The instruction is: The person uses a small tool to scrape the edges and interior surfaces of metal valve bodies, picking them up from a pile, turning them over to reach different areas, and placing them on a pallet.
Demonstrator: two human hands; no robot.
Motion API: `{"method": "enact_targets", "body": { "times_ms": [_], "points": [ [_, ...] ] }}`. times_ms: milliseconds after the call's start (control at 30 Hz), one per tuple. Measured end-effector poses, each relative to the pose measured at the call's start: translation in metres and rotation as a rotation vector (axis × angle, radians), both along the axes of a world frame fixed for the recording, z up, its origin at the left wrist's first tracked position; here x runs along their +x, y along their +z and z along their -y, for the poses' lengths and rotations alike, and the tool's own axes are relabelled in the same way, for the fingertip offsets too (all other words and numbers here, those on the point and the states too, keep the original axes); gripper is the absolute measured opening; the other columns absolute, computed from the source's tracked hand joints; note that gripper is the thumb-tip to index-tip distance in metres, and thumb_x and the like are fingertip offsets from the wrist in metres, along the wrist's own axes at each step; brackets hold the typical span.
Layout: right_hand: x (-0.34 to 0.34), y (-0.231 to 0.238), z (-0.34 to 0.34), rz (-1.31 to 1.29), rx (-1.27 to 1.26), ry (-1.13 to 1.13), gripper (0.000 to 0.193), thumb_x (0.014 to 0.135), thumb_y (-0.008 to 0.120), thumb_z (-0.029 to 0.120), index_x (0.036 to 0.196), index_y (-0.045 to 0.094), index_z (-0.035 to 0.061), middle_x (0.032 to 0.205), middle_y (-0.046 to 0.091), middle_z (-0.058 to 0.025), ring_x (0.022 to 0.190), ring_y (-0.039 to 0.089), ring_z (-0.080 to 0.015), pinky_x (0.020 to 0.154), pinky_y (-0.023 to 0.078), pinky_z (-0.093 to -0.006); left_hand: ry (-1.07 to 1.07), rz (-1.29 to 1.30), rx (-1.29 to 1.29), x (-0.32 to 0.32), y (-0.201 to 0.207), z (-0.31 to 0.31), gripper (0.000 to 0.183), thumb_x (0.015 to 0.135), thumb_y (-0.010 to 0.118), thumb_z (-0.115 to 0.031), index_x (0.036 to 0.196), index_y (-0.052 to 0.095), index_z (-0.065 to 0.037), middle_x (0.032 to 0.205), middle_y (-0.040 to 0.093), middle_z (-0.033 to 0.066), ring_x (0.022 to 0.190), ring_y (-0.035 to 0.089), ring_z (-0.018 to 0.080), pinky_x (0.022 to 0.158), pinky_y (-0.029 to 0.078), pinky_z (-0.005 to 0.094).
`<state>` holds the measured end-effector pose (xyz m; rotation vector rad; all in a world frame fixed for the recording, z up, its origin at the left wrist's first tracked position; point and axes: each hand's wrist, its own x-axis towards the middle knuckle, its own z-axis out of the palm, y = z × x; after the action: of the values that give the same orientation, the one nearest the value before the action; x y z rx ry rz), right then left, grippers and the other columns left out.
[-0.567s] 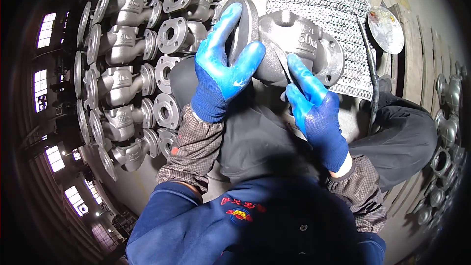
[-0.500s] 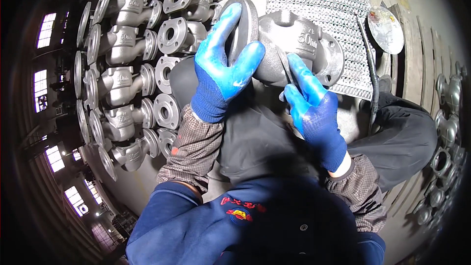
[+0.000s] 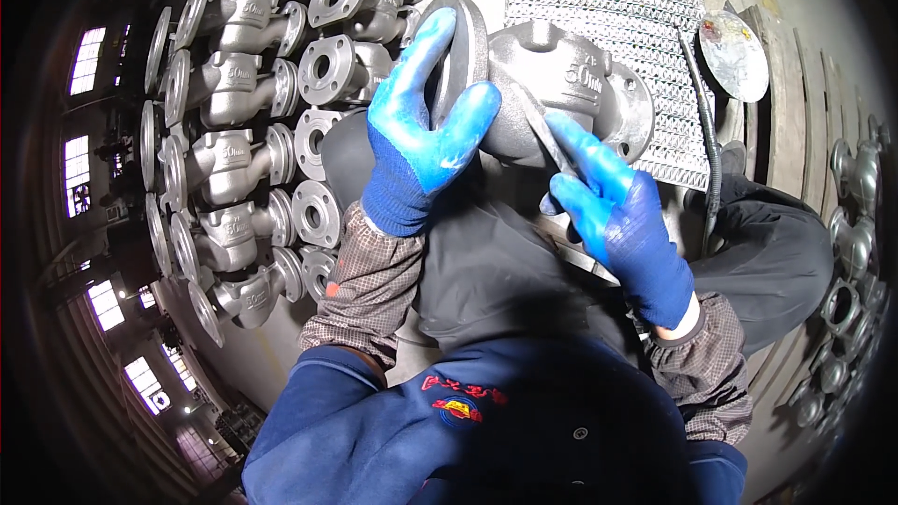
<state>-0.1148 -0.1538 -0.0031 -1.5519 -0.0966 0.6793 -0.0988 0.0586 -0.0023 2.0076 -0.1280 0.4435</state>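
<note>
A grey cast-metal valve body (image 3: 552, 84) with round flanges rests on my lap in the centre of the head view. My left hand (image 3: 416, 131), in a blue glove, grips its near flange (image 3: 463, 47) with the thumb over the rim. In a matching blue glove, my right hand (image 3: 617, 215) holds a thin flat metal blade (image 3: 533, 117) against the side of the casting. The blade's lower end is hidden behind the fingers.
Several similar flanged valve castings (image 3: 243, 103) lie in rows on the floor to the left. A metal grating (image 3: 608, 9) lies beyond the casting. A round metal dish (image 3: 734, 51) and a dark hose (image 3: 706, 131) sit at upper right. More castings (image 3: 847, 252) line the right edge.
My right hand has shifted the blade slightly along the casting. The left hand keeps its grip on the flange.
</note>
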Motion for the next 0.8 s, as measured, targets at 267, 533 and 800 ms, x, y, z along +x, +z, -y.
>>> {"method": "enact_targets", "body": {
  "times_ms": [267, 533, 800],
  "points": [
    [0.009, -0.011, -0.004, 0.227, -0.073, -0.015, 0.042, 0.088, 0.056, 0.001, 0.130, 0.053, -0.0024, 0.090, 0.067, -0.0107, 0.073, 0.059, -0.0079, 0.065, 0.050, -0.0237, -0.001, -0.012, -0.009, 0.002, -0.001, 0.001, 0.062, 0.077, 0.073, -0.009, 0.129, 0.048, 0.011, 0.133, 0.051, 0.0243, 0.125, 0.049, 0.0275, 0.106, 0.037, 0.0374],
    [0.001, -0.015, -0.015, 0.752, -0.373, 0.023, 0.046, 0.085, 0.059, 0.016, 0.131, 0.055, 0.0107, 0.083, 0.066, -0.0160, 0.070, 0.064, -0.0344, 0.062, 0.052, -0.0437, 0.009, -0.016, -0.017, 0.001, -0.002, 0.001, 0.061, 0.077, 0.073, -0.008, 0.129, 0.048, 0.012, 0.133, 0.051, 0.0244, 0.124, 0.050, 0.0279, 0.106, 0.038, 0.0373],
    [-0.012, -0.016, -0.019, 0.822, -0.669, 0.122, 0.052, 0.088, 0.055, 0.019, 0.138, 0.047, 0.0118, 0.073, 0.063, -0.0125, 0.060, 0.062, -0.0324, 0.053, 0.049, -0.0446, 0.004, 0.000, -0.003, 0.001, -0.004, 0.000, 0.062, 0.077, 0.073, -0.008, 0.129, 0.048, 0.012, 0.133, 0.051, 0.0248, 0.125, 0.049, 0.0285, 0.106, 0.038, 0.0376]
  ]
}}
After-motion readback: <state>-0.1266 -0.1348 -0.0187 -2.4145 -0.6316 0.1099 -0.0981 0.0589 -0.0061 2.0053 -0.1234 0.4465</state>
